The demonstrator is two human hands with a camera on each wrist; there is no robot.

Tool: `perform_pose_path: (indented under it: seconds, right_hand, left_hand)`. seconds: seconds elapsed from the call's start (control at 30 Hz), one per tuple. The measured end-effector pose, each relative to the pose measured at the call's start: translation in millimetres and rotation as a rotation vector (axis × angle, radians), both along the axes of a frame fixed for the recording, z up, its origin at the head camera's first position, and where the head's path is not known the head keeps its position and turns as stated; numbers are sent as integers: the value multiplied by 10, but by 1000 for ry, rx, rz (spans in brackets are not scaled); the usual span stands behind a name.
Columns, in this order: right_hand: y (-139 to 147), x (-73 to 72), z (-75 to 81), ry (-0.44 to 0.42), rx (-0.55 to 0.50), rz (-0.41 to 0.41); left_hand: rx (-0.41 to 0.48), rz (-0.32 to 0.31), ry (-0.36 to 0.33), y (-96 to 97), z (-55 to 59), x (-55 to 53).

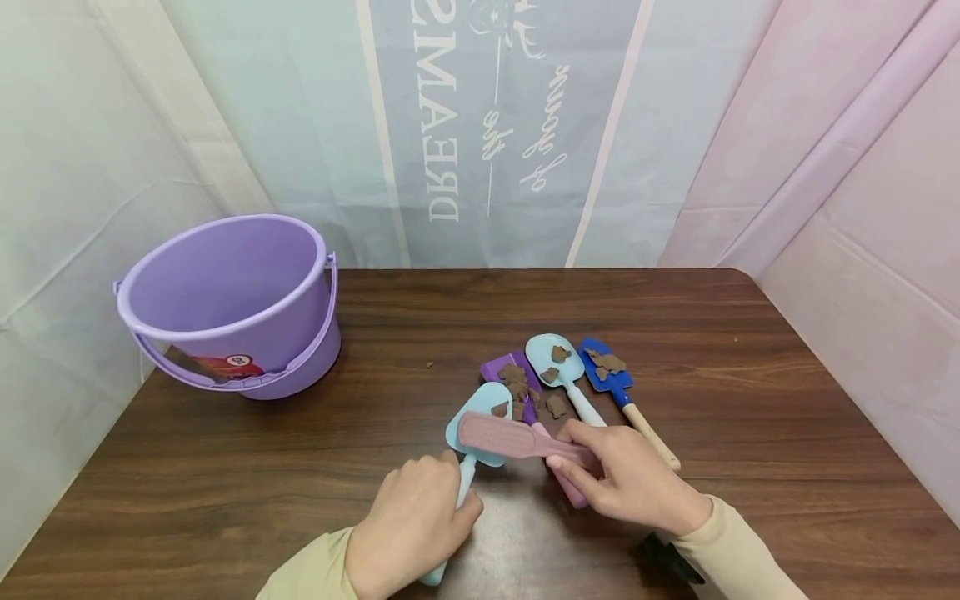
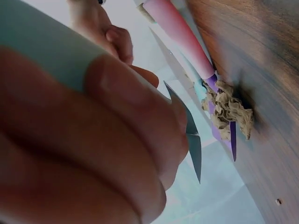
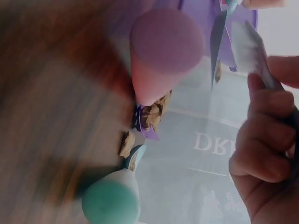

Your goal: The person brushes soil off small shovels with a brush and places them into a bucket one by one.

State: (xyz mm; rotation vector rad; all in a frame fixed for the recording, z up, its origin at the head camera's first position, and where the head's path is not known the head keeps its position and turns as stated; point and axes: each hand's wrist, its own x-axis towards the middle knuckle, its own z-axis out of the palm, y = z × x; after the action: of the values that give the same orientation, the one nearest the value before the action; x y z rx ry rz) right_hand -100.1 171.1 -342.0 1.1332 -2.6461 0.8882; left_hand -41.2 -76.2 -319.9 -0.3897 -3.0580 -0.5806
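In the head view my left hand (image 1: 412,517) grips the handle of a light blue toy shovel (image 1: 459,429), raised off the table in the left wrist view. A brown clump (image 1: 500,409) lies on its blade. My right hand (image 1: 626,475) holds a dusty-pink, flat-headed tool (image 1: 498,435) that looks like a brush, its head over that blade. Whether they touch, I cannot tell. Behind them on the table lie a purple shovel (image 1: 491,367) with a pink handle, a second light blue shovel (image 1: 551,343) and a dark blue shovel (image 1: 617,382), each bearing brown clumps.
A purple bucket (image 1: 225,275) with its handle down stands at the back left of the wooden table (image 1: 360,450). One loose brown clump (image 1: 556,406) lies between the shovels, and a crumb (image 1: 429,364) to their left. Cloth (image 1: 300,125) hangs around the table.
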Motion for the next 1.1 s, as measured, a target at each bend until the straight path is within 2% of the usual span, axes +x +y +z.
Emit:
perform_pose_path:
  seconds: [0.1, 0.27, 0.5, 0.63, 0.93, 1.1]
  right_hand:
    - [-9, 1, -13, 7, 29, -8]
    - [-12, -50, -44, 47, 43, -73]
    - [14, -103, -32, 123, 78, -255]
    - [28, -116, -24, 128, 78, -296]
    - [16, -109, -25, 127, 48, -305]
    - [-31, -69, -35, 68, 17, -158]
  left_hand:
    - [-5, -2, -6, -8, 1, -2]
    - [-5, -8, 0, -8, 7, 6]
    - [-5, -4, -16, -14, -13, 10]
    - [-3, -1, -14, -23, -21, 6]
    - [1, -7, -12, -20, -5, -7]
    - [4, -12, -10, -15, -6, -16]
